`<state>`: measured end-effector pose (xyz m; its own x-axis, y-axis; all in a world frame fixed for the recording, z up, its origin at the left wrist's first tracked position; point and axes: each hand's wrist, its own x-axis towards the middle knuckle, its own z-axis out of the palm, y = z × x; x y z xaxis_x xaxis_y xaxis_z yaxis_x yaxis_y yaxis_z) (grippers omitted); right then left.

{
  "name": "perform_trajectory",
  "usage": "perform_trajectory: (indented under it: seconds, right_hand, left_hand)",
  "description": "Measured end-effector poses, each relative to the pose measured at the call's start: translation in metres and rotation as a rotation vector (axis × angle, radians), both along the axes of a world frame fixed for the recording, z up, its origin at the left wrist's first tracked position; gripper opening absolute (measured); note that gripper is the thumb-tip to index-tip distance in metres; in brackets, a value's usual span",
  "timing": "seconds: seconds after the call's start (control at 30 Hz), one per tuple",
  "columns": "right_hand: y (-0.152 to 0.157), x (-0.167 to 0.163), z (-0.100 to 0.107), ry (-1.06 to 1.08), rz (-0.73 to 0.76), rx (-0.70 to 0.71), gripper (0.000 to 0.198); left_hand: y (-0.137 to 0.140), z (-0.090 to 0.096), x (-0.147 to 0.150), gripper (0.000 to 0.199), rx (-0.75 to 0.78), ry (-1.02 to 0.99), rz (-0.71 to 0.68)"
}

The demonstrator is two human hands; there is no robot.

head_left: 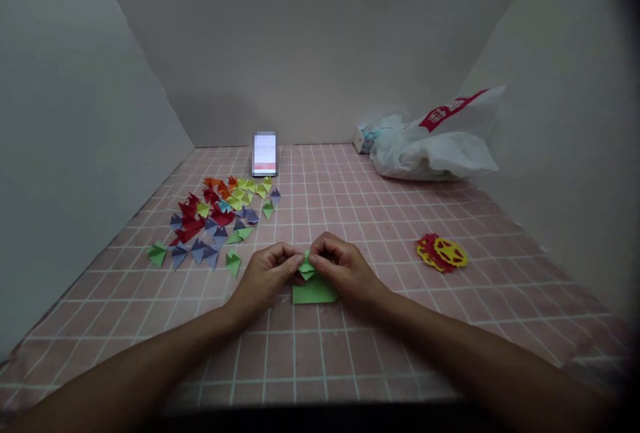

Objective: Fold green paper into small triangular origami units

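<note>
Between both hands is a small folded green paper [307,267], pinched at its upper part. My left hand [270,275] closes thumb and fingers on its left side. On the right side, my right hand [346,267] pinches it the same way, fingers curled. Just under the folded piece, a flat green paper sheet [315,291] lies on the table, partly covered by the right hand. A loose group of folded paper pieces [220,219] in red, orange, yellow, green, purple and blue spreads out to the left of my left hand.
A lit phone [265,153] stands upright at the back. White plastic bag [435,149] and a tissue box [364,139] sit at the back right. Red and yellow cut-out discs [443,253] lie right of my hands on the checked tablecloth [400,359]. Walls enclose the table.
</note>
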<state>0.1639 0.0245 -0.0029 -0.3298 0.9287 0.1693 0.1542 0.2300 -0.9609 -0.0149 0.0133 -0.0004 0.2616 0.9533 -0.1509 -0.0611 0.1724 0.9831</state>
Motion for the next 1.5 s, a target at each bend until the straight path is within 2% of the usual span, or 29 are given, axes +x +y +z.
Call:
perform_trajectory:
  seconds: [0.13,0.33,0.5,0.63,0.77,0.93,1.03,1.17,1.5]
  right_hand:
    - [0.0010,0.0008,-0.0008,-0.001,0.022,0.007,0.014]
    - [0.0015,0.0014,-0.0010,-0.042,0.036,0.136,0.012]
    - [0.0009,0.0024,-0.0005,-0.023,0.054,0.075,0.013]
    - [0.0007,0.0024,0.0012,-0.037,0.055,0.110,0.013]
    - [-0.0013,0.0008,0.0028,-0.049,0.012,0.188,0.015]
    - [-0.0028,0.0015,0.0027,-0.038,0.000,0.202,0.013]
    - [-0.0021,0.0037,0.0034,-0.008,0.040,0.278,0.003]
    - [-0.0011,0.0042,0.0035,-0.022,0.120,0.397,0.008]
    - [-0.0034,0.0021,0.0031,-0.042,0.075,0.382,0.010]
  left_hand:
    - [-0.0009,0.0006,-0.0001,0.019,0.016,0.009,0.006]
    - [-0.0007,0.0002,-0.0010,0.021,0.050,0.047,0.007]
    - [-0.0006,-0.0009,-0.0012,0.019,0.089,0.080,0.029]
    - [-0.0023,-0.0003,0.0000,0.019,0.111,0.079,0.033]
    - [-0.0028,-0.0004,0.0016,0.015,0.073,0.031,0.022]
    - [-0.0017,0.0016,0.0012,0.015,0.061,0.013,0.051]
    - [-0.0002,0.0043,-0.0001,0.015,0.063,0.016,0.104]
    - [0.0007,0.0065,-0.0007,0.015,0.078,0.017,0.111]
    - [-0.0020,0.0047,0.0021,0.017,0.091,0.019,0.093]
